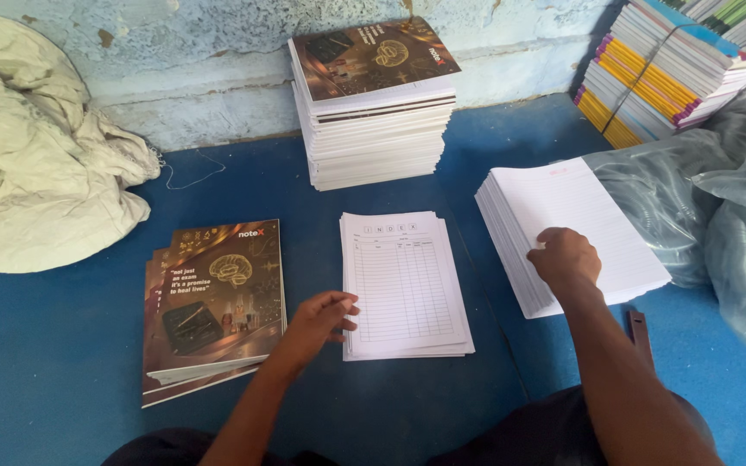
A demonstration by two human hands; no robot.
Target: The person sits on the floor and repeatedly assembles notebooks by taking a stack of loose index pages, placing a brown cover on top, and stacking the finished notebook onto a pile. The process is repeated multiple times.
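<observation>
Both forearms enter from the bottom edge of the frame, above dark clothing at the lower centre. Left hand [321, 318] lies palm down just left of centre, fingers spread loosely and slightly curled, fingertips touching the left edge of the stack of printed index sheets [404, 285]; it grips nothing. That stack is thin, white, ruled into a table, corners slightly fanned, flat on the blue floor covering [62, 362]. Right hand [565, 257] sits right of centre, fingers curled under and drawn together, knuckles up, pressing on the near left corner of the block of ruled pages [567, 233]; whether it pinches a sheet cannot be told. The block is thick, white, faintly lined, edges square, lying at an angle. Lower left of the frame: a small pile of glossy brown covers [213, 302], loosely offset, with a brain drawing on top. Right edge: crumpled translucent grey plastic wrap [718, 216]. Upper centre, against the pale blue rough wall [218, 52]: a tall stack of finished notebooks [373, 103], same brown cover on top, white page edges. Upper right: strapped bundles of notebooks [649, 73] with yellow and purple spines. Upper left: a rumpled cream woven sack [36, 147].
</observation>
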